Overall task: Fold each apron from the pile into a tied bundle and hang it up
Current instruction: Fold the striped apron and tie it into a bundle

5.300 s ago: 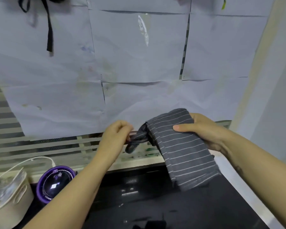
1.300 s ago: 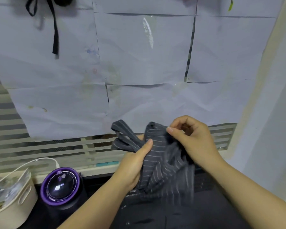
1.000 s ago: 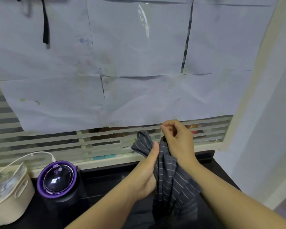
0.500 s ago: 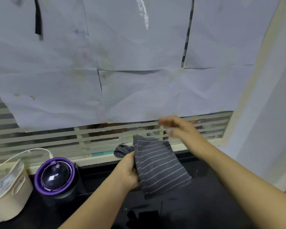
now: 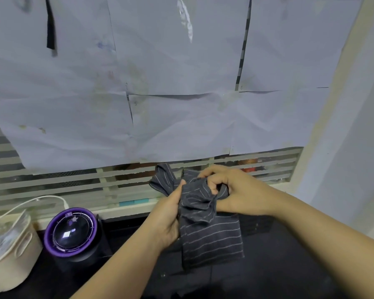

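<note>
The apron (image 5: 212, 240), grey with thin pale stripes, is folded into a narrow bundle and held in the air in front of the person, above a dark counter (image 5: 289, 266). Its long axis runs up and down: the gathered top sits between the two hands and the flat folded part hangs below them.

The hands are close together, both clamped on the cloth. The left hand (image 5: 166, 219) grips the bundle's left edge with the thumb pressed up the front. The right hand (image 5: 240, 193) comes in from the right with its fingers curled into the bunched top.

A strap end (image 5: 162, 180) sticks out up and to the left, just above the left thumb, so the left hand is the nearer one to it. Tightening the tie probably turns on drawing that end leftward while the right hand holds the gathered top. The right fingers cover the crossing, so I cannot tell whether the strap already passes through a loop.

High on the paper-covered window, well above and to the left, a black strap (image 5: 50, 29) hangs down.
</note>
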